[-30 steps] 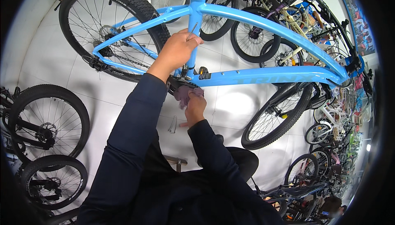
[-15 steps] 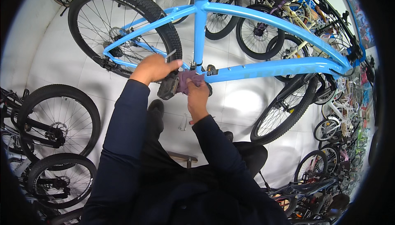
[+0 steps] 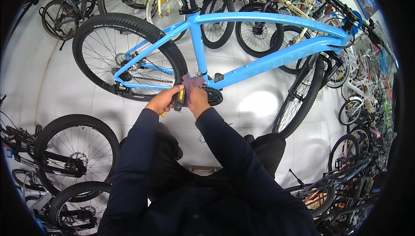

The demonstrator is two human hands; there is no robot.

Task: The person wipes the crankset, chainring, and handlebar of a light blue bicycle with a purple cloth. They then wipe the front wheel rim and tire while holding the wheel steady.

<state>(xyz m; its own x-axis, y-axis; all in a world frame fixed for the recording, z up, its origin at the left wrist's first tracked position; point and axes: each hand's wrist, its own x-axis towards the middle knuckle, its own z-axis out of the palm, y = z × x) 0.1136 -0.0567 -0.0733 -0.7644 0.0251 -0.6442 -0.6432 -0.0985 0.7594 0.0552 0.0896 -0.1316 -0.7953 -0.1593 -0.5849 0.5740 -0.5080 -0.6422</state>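
A light blue bicycle [image 3: 196, 41] stands across the view in front of me, its rear wheel on the left. My left hand [image 3: 161, 101] is closed on the black pedal [image 3: 178, 104], which shows a yellow reflector edge-on. From the other side my right hand [image 3: 198, 98] grips a crumpled purple rag [image 3: 193, 83] against the pedal's inner end. Part of the rag sticks up between the two hands. Just right of my right hand is the black chainring [image 3: 214, 96]. The crank arm is mostly hidden by my hand and the rag.
The knobby rear tire [image 3: 173, 41] is close beyond my left hand. More bicycles stand along the far side, with a black wheel [image 3: 75, 149] at the lower left and several bikes [image 3: 346, 180] at the right. White tiled floor [image 3: 242, 115] lies beneath.
The pedal has turned, from its broad face to its edge with the yellow reflector. My left hand has come down onto it. The view has shifted, and the rag stays in my right hand.
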